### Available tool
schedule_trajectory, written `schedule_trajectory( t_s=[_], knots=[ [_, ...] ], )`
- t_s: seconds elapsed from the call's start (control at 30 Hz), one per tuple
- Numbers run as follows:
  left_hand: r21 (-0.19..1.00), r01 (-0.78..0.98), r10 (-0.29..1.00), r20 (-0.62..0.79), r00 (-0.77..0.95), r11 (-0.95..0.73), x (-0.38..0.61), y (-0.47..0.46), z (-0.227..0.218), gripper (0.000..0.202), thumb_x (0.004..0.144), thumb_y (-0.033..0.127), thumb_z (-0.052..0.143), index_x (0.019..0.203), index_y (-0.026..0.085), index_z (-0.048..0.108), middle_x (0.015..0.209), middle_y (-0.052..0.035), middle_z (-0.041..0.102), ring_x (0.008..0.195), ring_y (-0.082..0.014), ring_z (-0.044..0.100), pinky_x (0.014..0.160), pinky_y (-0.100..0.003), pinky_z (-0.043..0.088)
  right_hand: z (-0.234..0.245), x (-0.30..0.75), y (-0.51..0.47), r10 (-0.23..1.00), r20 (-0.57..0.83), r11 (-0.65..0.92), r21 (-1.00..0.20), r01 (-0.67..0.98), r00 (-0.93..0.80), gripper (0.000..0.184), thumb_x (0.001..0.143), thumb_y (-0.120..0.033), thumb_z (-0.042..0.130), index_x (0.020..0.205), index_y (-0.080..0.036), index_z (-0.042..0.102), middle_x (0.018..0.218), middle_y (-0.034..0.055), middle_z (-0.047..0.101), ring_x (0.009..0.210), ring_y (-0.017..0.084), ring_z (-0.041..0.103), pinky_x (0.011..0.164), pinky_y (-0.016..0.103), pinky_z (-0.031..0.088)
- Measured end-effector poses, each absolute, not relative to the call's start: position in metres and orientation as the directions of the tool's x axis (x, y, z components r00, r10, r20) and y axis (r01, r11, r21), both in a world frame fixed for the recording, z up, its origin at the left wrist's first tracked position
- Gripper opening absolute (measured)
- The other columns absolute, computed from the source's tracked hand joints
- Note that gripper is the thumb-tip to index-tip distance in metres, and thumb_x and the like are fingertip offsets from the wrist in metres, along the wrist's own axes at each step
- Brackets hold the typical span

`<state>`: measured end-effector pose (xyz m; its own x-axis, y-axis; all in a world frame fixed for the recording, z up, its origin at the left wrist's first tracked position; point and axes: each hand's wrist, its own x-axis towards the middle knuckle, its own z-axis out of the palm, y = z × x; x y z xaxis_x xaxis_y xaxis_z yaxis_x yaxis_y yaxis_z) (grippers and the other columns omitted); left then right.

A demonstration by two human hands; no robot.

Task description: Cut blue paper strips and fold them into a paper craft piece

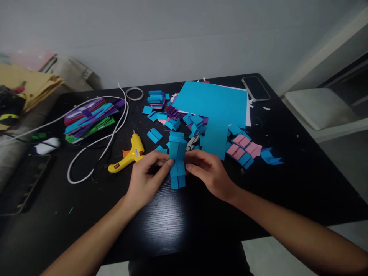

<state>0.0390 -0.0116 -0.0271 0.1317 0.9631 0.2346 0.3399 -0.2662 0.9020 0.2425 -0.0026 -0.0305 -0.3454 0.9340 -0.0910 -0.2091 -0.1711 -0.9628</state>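
A folded blue paper strip (177, 163) stands upright between my hands, above the black table. My left hand (151, 168) pinches its left edge, thumb in front and fingers curled behind. From the other side my right hand (208, 172) grips the right edge with bent fingers; some fingertips are hidden behind the paper. A yellow hot glue gun (135, 153) lies just left of my left hand, with an orange light showing. Behind the strip are small folded blue paper pieces (172, 123) and scissors (192, 142), partly covered.
Large blue sheets (212, 100) lie at the back. Pink and blue folded pieces (243, 149) are on the right, with a phone (255, 88) in the far corner. Leftward are bundled coloured strips (89, 117), a looped white cable (70, 168) and a tape roll (134, 93).
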Motion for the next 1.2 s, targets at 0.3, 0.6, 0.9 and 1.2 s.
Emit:
schedule_trajectory(
  t_s=[0.3, 0.6, 0.9, 1.2],
  knots=[
    [0.867, 0.384, 0.948, 0.298, 0.112, -0.318, 0.0385, -0.0102, -0.0271, 0.007, 0.096, 0.022, 0.068, 0.088, 0.020, 0.070, 0.082, 0.0012, 0.064, 0.075, -0.0116, 0.057, 0.067, -0.025, 0.047, -0.0362, 0.2409, -0.0070, 0.923, -0.054, -0.126, -0.978, -0.167, -0.380, 0.055, 0.072, -0.022, 0.089, 0.121, -0.023, 0.064, 0.113, 0.0065, 0.073, 0.103, 0.022, 0.072, 0.087, 0.037, 0.061],
    [0.948, 0.241, 0.978, 0.208, 0.027, -0.208, 0.0424, -0.0126, -0.0245, 0.006, 0.092, 0.025, 0.074, 0.097, 0.022, 0.072, 0.080, 0.0016, 0.071, 0.072, -0.0126, 0.067, 0.067, -0.023, 0.055, -0.0322, 0.2394, -0.0050, 0.936, -0.047, -0.097, -0.987, -0.126, -0.349, 0.040, 0.079, -0.033, 0.087, 0.113, -0.023, 0.068, 0.109, 0.0074, 0.077, 0.101, 0.023, 0.075, 0.088, 0.038, 0.062],
    [0.965, 0.194, 0.985, 0.166, 0.057, -0.174, 0.0433, -0.0108, -0.0221, 0.008, 0.089, 0.025, 0.076, 0.090, 0.019, 0.070, 0.074, 0.0016, 0.068, 0.064, -0.0109, 0.062, 0.060, -0.022, 0.054, -0.0278, 0.2421, -0.0045, 0.937, -0.055, -0.094, -0.991, -0.098, -0.345, 0.034, 0.084, -0.039, 0.083, 0.110, -0.022, 0.070, 0.100, 0.0057, 0.078, 0.094, 0.021, 0.075, 0.086, 0.035, 0.060],
    [0.974, 0.122, 0.977, 0.179, 0.116, -0.193, 0.0455, -0.0148, -0.0207, 0.013, 0.091, 0.018, 0.073, 0.103, 0.020, 0.070, 0.085, -0.0006, 0.074, 0.071, -0.0117, 0.069, 0.067, -0.022, 0.057, -0.0305, 0.2416, -0.0007, 0.957, -0.080, -0.105, -0.992, -0.076, -0.279, 0.016, 0.084, -0.034, 0.080, 0.093, -0.023, 0.074, 0.091, 0.0023, 0.076, 0.087, 0.019, 0.072, 0.081, 0.033, 0.058]
  ],
)
